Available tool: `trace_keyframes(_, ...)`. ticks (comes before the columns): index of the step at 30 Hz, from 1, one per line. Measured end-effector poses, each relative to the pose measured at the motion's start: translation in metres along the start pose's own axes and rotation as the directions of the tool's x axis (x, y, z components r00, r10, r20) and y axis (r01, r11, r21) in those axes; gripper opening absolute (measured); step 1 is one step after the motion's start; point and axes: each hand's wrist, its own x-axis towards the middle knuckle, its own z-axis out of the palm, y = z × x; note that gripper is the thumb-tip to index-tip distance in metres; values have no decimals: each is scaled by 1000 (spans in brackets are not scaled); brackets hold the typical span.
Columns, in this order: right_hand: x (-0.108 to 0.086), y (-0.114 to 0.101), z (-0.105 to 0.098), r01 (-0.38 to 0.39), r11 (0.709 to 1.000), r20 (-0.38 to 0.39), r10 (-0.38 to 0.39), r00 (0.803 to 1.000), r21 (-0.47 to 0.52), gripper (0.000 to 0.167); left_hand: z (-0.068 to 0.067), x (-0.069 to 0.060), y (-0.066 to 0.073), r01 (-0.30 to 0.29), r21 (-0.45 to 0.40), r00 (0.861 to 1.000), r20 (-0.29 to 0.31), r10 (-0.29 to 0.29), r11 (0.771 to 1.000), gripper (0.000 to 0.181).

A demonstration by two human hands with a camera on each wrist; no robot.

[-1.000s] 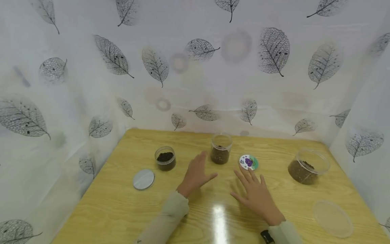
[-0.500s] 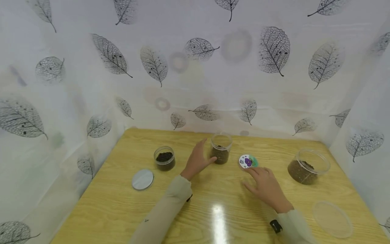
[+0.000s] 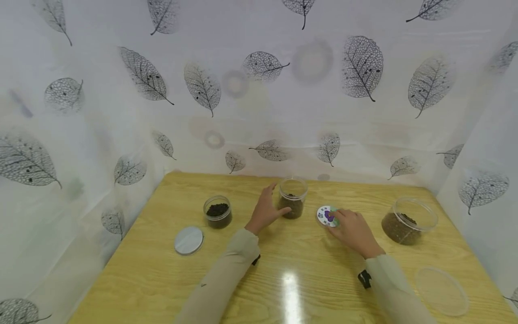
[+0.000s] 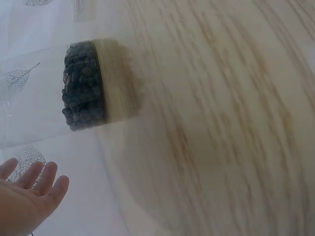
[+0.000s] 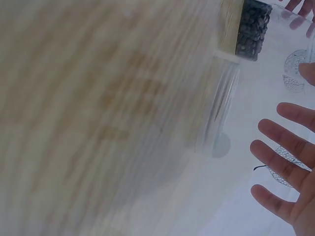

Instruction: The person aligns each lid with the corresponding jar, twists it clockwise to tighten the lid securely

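A clear jar (image 3: 292,208) with dark granules stands upright at the table's back middle. Beside its left side is my left hand (image 3: 265,212), thumb extended before it; the left wrist view shows this hand (image 4: 30,196) with fingers spread, apart from the jar (image 4: 84,87). To the jar's right lies a round lid (image 3: 323,217) with a purple and green label. My right hand (image 3: 356,232) reaches over the lid's right part, fingertips at its top. In the right wrist view, spread fingers of the hand (image 5: 290,162) appear near the lid (image 5: 219,108); contact is unclear.
A small open jar (image 3: 218,219) of dark granules and a silver lid (image 3: 189,240) are on the left. Toward the right edge stand a wide open jar (image 3: 400,229), partly filled, and a translucent lid (image 3: 442,291). Leaf-patterned curtain (image 3: 259,112) surrounds the back and sides.
My left hand has moved up beside the middle jar. My right hand first shifted right, then came forward over the labelled lid. The jars and lids keep their places.
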Motion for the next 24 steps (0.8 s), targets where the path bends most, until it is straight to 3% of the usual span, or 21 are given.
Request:
trace_keyframes(9, 17, 10, 9, -63, 997, 116, 59, 992, 36, 42, 6, 6, 3, 55, -21, 998, 21, -55, 998, 96)
trace_keyframes(24, 34, 17, 20, -157, 985, 320, 126, 939, 75, 61, 16, 15, 1, 33, -95, 999, -5, -33, 995, 95)
